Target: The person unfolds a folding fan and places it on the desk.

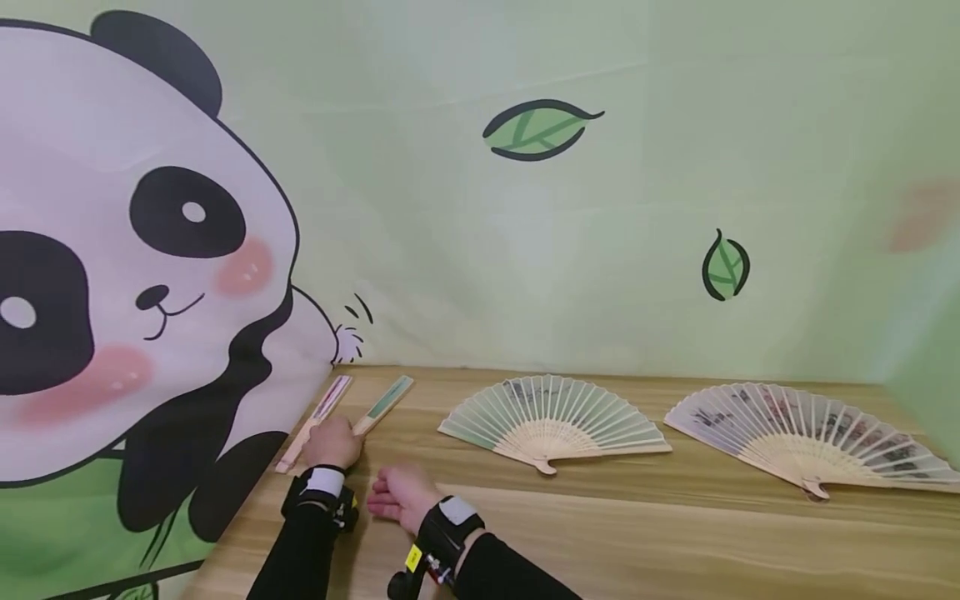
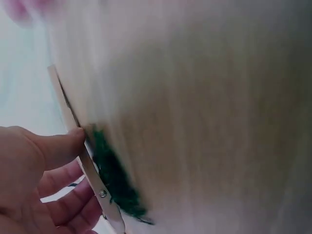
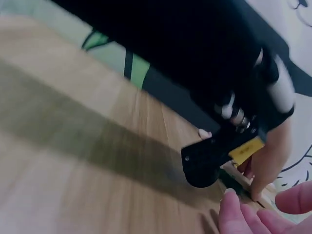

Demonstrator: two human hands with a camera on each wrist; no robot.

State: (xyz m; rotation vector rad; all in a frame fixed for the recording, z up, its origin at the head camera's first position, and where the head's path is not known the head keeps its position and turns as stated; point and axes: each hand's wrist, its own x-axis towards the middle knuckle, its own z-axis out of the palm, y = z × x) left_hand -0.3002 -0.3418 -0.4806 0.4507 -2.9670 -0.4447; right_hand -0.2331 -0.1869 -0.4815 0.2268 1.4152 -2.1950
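Observation:
My left hand (image 1: 332, 443) is at the left end of the table, by two folded fans. Its thumb and fingers pinch a folded fan (image 2: 87, 165) with a metal rivet and a dark green tassel (image 2: 117, 180). In the head view, a green folded fan (image 1: 386, 403) runs from beside this hand towards the back. The other folded fan (image 1: 327, 400), pale with a purplish strip, lies along the left side, partly hidden by the hand. My right hand (image 1: 406, 497) is just to the right, its fingers loosely bent with nothing held.
An open green fan (image 1: 551, 421) lies spread in the middle of the wooden table (image 1: 637, 542). Right of it is an open pale purple fan (image 1: 810, 433) with dark and red markings. A panda backdrop (image 1: 420, 208) stands along the table's back and left edges.

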